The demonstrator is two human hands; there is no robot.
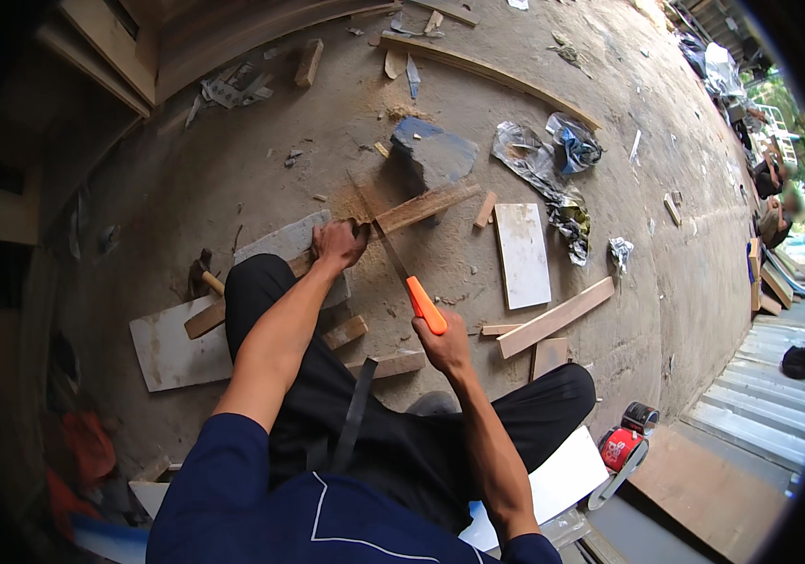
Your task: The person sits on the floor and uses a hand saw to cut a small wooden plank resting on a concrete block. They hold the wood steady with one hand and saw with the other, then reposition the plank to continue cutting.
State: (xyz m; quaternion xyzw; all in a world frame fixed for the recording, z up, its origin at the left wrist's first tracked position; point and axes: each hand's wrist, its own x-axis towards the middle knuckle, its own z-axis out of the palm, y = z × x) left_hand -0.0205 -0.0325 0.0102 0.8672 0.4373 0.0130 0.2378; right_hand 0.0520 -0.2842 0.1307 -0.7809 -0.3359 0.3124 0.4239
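My right hand (445, 340) is wrapped round the orange handle of a handsaw (395, 252). Its blade points away from me and lies across a length of wood (429, 208). Left of the blade, my left hand (339, 244) grips the wood and holds it down, its fingertips partly hidden. The wood's right part reaches past the near side of a blue-grey stone block (435, 150). Sawdust lies on the ground around the cut. Beneath my left hand is a pale slab (282, 237).
A hammer (209, 274) lies by my left knee, near a white board (163, 350). To the right are another white board (522, 256), crumpled plastic (539, 155) and a plank (557, 318). A red tape roll (620, 449) sits at lower right. People are at the far right.
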